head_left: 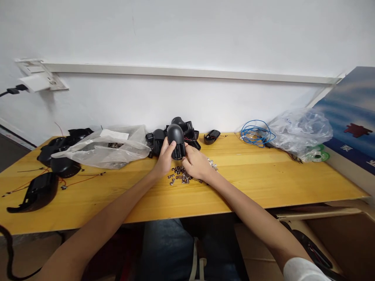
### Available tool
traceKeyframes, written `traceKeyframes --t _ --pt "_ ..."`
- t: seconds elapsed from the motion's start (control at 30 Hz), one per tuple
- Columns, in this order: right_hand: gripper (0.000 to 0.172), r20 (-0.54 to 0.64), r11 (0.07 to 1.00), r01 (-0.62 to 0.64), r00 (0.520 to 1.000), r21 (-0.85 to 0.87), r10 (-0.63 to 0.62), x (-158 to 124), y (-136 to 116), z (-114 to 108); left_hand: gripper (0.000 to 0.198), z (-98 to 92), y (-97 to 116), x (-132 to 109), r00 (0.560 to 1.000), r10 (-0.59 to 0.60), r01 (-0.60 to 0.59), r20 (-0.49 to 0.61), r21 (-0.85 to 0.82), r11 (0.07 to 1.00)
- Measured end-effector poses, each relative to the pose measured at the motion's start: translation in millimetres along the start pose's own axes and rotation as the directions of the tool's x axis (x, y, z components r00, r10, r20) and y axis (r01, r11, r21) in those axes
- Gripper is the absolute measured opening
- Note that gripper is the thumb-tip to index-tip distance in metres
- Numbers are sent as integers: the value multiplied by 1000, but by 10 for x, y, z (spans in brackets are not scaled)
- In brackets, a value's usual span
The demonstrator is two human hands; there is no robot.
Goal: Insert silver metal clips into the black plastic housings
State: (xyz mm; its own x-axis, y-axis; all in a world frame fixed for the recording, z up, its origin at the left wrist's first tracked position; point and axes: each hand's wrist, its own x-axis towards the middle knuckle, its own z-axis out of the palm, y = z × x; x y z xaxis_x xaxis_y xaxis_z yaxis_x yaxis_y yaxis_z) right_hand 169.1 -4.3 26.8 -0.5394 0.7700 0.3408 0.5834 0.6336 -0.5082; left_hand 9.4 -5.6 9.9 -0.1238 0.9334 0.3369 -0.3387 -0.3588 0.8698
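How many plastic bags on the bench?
2. One bag lies left of the left hand, beside black shells; the other at the right end by blue wire.

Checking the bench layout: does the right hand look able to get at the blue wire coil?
Probably yes: bare table lies between the right hand and the blue wire coil, though it now grips the black housing.

Bright, even light fills the room and casts soft shadows under the wall rail (187, 72). The yellow surface (263, 183) carries a mild sheen. Straight edges bow near the corners, and far details look slightly soft.
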Motion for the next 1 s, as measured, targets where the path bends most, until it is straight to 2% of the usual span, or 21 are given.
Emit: traceKeyframes --t 0.23,0.37,0.53,0.63,0.7,0.77,0.8,0.9,1.0 --pt "47 0 999 17 1000 31 -17 1 9 5 39 11 8 -14 1000 -6 6 21 -29 1000" --pt "40 0 997 35 999 62 -36 -4 9 18 35 19 -17 -29 1000 14 -14 -8 -43 999" --pt "32 4 997 32 999 71 -32 2 42 21 40 62 -6 -48 999 -28 26 -26 -77 997" --pt "26 -32 984 71 997 166 -67 12 88 26 44 91 43 -65 999 -45 47 24 -97 994" --pt "19 -66 949 70 996 307 -52 25 108 47 44 110 80 -84 999 -29 33 43 -104 994" --pt "18 -72 853 22 997 521 18 48 109 85 43 126 110 -107 999 5 0 45 -109 994" --pt "21 -54 769 -11 997 639 59 64 103 106 43 132 120 -119 999 24 -19 47 -110 994" --pt "31 34 436 -94 989 895 141 118 79 148 49 144 132 -144 994 70 -64 82 -80 995" --pt "38 92 151 -124 976 981 198 151 67 130 58 156 112 -159 983 139 -143 124 29 989"
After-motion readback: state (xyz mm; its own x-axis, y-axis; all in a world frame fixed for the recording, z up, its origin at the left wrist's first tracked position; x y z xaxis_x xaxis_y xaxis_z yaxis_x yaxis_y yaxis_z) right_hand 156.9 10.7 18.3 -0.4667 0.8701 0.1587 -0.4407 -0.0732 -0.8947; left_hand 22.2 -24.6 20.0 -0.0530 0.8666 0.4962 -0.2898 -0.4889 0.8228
